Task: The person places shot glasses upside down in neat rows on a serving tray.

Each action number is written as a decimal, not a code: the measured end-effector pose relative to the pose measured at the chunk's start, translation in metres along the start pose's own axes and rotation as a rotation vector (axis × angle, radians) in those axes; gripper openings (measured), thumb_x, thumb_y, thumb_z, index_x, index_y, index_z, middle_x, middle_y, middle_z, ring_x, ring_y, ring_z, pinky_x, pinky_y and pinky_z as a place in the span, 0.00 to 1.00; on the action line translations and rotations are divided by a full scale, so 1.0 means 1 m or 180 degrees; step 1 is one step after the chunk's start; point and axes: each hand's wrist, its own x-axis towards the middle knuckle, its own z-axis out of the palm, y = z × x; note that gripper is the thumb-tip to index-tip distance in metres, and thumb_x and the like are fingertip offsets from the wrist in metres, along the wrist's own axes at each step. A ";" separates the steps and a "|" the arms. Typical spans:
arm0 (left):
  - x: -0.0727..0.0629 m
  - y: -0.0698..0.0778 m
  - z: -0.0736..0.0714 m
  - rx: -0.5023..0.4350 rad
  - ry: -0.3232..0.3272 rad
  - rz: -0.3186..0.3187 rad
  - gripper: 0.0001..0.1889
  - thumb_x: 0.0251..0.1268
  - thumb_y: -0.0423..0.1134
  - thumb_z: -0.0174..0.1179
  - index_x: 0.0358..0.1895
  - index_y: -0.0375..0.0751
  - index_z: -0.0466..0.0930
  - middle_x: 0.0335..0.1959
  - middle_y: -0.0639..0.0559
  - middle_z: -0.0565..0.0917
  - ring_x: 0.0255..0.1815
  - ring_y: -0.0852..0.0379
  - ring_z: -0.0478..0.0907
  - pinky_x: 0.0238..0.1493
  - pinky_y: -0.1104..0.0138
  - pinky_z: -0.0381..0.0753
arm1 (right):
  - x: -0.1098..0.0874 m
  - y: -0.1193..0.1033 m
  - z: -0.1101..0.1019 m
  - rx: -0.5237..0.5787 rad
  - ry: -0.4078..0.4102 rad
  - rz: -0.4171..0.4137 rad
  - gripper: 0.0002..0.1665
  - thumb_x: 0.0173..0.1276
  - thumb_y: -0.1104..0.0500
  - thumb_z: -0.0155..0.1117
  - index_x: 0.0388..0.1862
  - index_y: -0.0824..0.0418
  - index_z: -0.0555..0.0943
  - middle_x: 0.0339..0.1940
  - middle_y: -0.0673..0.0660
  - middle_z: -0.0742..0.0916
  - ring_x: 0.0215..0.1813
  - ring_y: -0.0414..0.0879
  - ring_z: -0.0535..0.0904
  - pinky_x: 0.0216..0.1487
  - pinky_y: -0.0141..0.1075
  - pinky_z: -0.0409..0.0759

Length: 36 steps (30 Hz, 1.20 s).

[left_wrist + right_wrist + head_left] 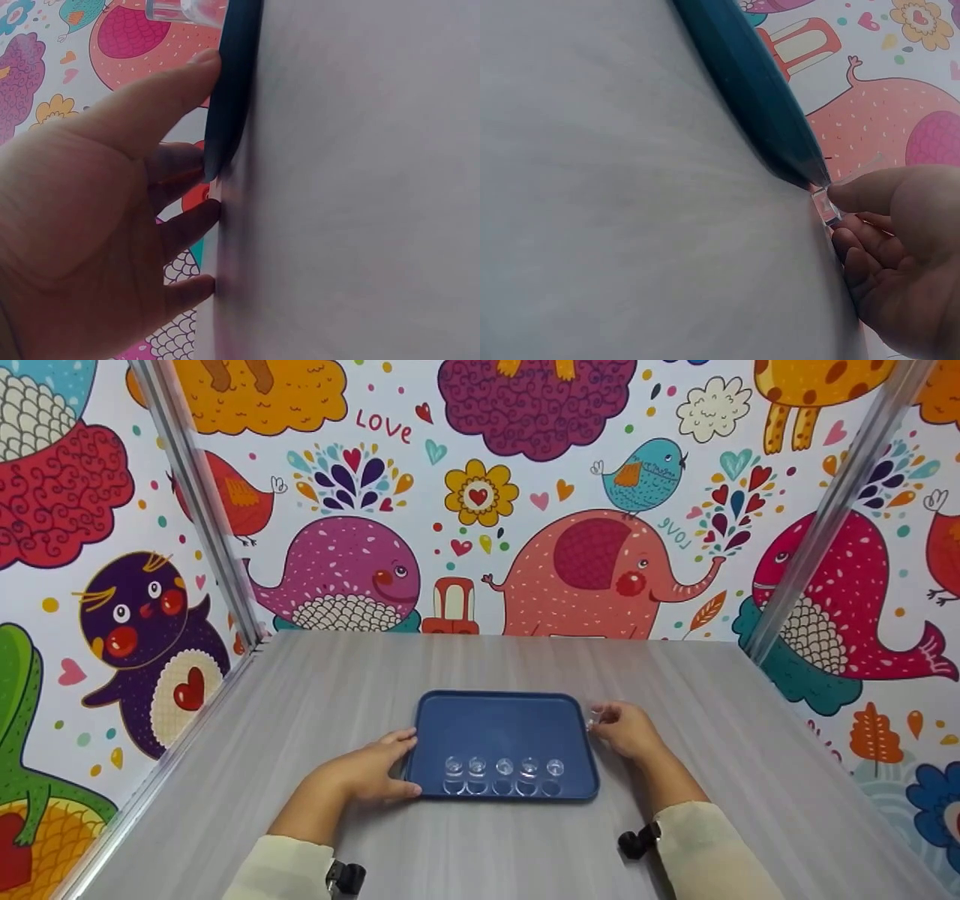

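A blue tray (pixel 499 724) lies flat on the table. Several small clear cups (pixel 504 767) stand in a row along its near side. At the tray's left edge rests my left hand (pixel 371 769), its thumb against the rim near the front corner and its fingers extended along the side. In the left wrist view, the fingertips of that hand (pixel 97 202) come down right by the tray's edge and the table. My right hand (pixel 626 729) pinches a small clear cup (pixel 826 206) between thumb and fingers, just outside the tray's right edge.
The grey wood-grain table (pixel 337 682) extends around the tray on all sides. Metal frame posts (pixel 202 502) and patterned panels with cartoon animals enclose it at the back and sides. A black camera (pixel 637 841) is strapped at each sleeve cuff.
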 end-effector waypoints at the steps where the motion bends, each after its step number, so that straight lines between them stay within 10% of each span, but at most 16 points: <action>1: 0.000 0.000 0.000 0.0000 0.0005 -0.0009 0.48 0.66 0.51 0.75 0.83 0.33 0.63 0.88 0.47 0.59 0.88 0.37 0.57 0.86 0.42 0.60 | 0.000 0.000 0.000 0.0000 0.0001 0.0002 0.21 0.68 0.63 0.74 0.60 0.65 0.88 0.40 0.59 0.88 0.41 0.49 0.81 0.36 0.33 0.80; 21: 0.000 -0.001 0.000 0.0022 -0.0006 -0.0050 0.48 0.66 0.54 0.75 0.83 0.36 0.63 0.89 0.48 0.59 0.88 0.38 0.57 0.87 0.42 0.59 | -0.030 -0.019 -0.009 0.0623 -0.0202 -0.0038 0.18 0.67 0.59 0.78 0.52 0.62 0.85 0.37 0.56 0.88 0.38 0.48 0.85 0.39 0.38 0.89; 36: -0.001 0.001 -0.001 -0.0007 -0.0025 -0.0079 0.48 0.66 0.53 0.75 0.84 0.37 0.63 0.89 0.49 0.58 0.89 0.38 0.56 0.86 0.42 0.60 | -0.054 -0.024 -0.027 0.0454 -0.0269 -0.0055 0.21 0.68 0.54 0.78 0.58 0.59 0.86 0.44 0.57 0.88 0.47 0.50 0.82 0.45 0.35 0.85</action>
